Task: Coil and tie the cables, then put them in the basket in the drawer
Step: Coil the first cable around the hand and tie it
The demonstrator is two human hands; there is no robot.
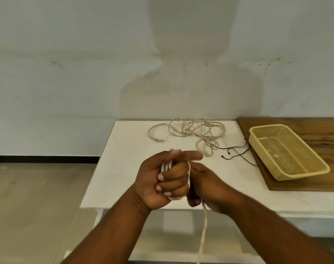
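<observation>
I am standing at the white table (124, 168), where the yellow basket (288, 151) is sitting empty on a wooden board (324, 130) and 1 loose cable (190, 130) is lying tangled. My left hand (162, 180) is clenching the coiled white cable (167, 165), my right hand (204, 185) pinching its hanging tail.

a person's left hand (163, 180) grips a white cable (167, 165) wound in loops round its curled fingers (172, 185), index finger stretched straight out. the right hand (204, 189), pressed against those fingers, pinches the cable's free length, which drops down past the front edge of the white counter (124, 161). beyond the fingertips, a loose tangle of pale cable (196, 132) sprawls on the counter, a thin black cord (236, 151) trailing just beside it. further right of the fingers, a yellow mesh basket (288, 151) sits on a wooden board (324, 130).
</observation>
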